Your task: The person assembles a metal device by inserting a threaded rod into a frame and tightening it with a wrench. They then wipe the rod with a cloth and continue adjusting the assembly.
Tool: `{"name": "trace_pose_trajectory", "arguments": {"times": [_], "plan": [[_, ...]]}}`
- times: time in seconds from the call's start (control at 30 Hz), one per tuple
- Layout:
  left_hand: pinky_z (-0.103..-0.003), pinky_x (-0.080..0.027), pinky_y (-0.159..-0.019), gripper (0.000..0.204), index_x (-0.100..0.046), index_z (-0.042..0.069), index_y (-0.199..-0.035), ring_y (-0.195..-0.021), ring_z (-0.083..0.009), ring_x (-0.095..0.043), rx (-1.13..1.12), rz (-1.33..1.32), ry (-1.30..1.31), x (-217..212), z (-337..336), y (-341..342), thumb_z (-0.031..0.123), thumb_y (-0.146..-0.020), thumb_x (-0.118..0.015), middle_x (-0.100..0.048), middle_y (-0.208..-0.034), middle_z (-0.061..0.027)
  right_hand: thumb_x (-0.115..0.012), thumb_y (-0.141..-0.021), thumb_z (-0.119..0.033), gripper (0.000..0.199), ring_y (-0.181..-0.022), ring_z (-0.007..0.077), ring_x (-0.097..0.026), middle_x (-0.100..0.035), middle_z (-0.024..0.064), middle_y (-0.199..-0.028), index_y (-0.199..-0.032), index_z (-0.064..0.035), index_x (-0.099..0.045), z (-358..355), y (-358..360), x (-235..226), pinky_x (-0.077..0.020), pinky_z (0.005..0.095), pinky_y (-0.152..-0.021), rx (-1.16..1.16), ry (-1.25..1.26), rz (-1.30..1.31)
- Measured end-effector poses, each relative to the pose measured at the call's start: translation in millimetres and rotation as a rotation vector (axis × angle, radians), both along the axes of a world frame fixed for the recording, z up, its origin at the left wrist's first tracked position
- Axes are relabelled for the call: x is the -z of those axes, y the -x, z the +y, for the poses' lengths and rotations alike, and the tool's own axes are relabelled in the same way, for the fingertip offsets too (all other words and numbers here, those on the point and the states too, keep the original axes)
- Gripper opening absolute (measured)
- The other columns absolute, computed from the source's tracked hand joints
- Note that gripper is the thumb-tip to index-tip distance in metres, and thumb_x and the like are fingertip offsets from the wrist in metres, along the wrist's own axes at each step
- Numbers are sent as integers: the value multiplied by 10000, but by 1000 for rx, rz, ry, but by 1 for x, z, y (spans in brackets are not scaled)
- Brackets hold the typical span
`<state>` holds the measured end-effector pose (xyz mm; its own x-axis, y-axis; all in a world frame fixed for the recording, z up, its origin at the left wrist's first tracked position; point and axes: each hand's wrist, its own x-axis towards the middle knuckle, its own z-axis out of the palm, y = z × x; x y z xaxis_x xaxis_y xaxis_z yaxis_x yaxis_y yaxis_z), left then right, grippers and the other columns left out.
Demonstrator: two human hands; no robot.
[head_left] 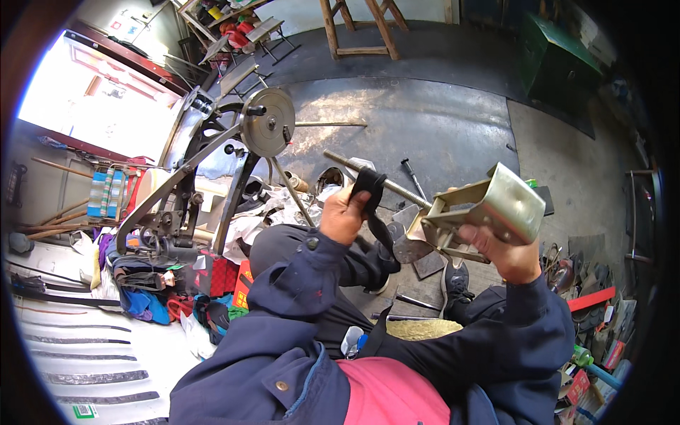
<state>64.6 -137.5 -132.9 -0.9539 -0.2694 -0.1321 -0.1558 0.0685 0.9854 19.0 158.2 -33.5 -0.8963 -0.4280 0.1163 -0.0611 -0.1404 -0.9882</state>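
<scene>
A yellowish metal frame (pixel 511 204) with folded channel sides and a long threaded rod (pixel 402 193), like a scissor jack, is held up over my lap. My right hand (pixel 506 256) grips the frame from below, thumb on its near side. My left hand (pixel 341 217) pinches a black strap (pixel 370 190) that is looped around the rod, with its loose end hanging down. The rod's far end sticks out past the strap, to the left. Some of my right fingers are hidden behind the metal.
A hand-cranked shoe-repair machine with a round wheel (pixel 268 122) stands on the left. Black strips (pixel 95 377) lie on a white surface at lower left. A black rod (pixel 413 177) lies on the floor ahead. Shoe parts and scraps crowd the right, below a green cabinet (pixel 559 71).
</scene>
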Motion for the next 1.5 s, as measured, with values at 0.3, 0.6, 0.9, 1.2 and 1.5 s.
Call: {"name": "trace_pose_trajectory", "arguments": {"times": [0.3, 0.6, 0.9, 1.2, 1.5], "plan": [[-254, -442, -619, 149, -566, 38, -950, -669, -95, -560, -51, 634, 150, 9, 54, 112, -96, -886, -570, -544, -761, -19, -786, -894, -46, 617, -1394, 431, -492, -504, 287, -1503, -1452, -82, -524, 16, 13, 13, -454, 547, -1113, -321, 144, 35], [-230, -349, -498, 183, -590, 30, -885, -554, -49, -478, 19, 392, -105, 14, 44, 83, 80, -1046, -520, -556, -687, 8, -815, -874, -39, 421, -1051, 175, -690, -728, 109, -1187, -1254, 22, -645, 11, 2, 16, -564, 316, -889, -11, -27, 58], [-211, -324, -455, 401, -720, 58, -1027, -491, -46, -462, 28, 79, -211, -87, 8, -36, 437, -1059, -592, -604, -676, 21, -846, -824, -17, 339, -912, 132, -703, -755, 86, -998, -1127, 51, -710, -7, 1, -3, -580, 297, -813, -13, 0, 87], [-218, -396, -503, 323, -717, 3, -1054, -583, -40, -522, -10, 104, -11, -75, -10, -1, 301, -1074, -593, -647, -728, -2, -856, -840, -49, 356, -951, 145, -704, -750, 88, -1041, -1142, 46, -695, -1, -4, 1, -575, 301, -847, 69, 47, 14], [-323, -475, -654, 35, -611, -6, -896, -685, -182, -591, -17, 467, 447, 27, 18, 62, -37, -900, -597, -585, -786, -73, -889, -821, -99, 455, -1043, 175, -691, -732, 95, -1140, -1210, 15, -684, 14, 4, 8, -562, 343, -913, -96, -18, 21]]}}
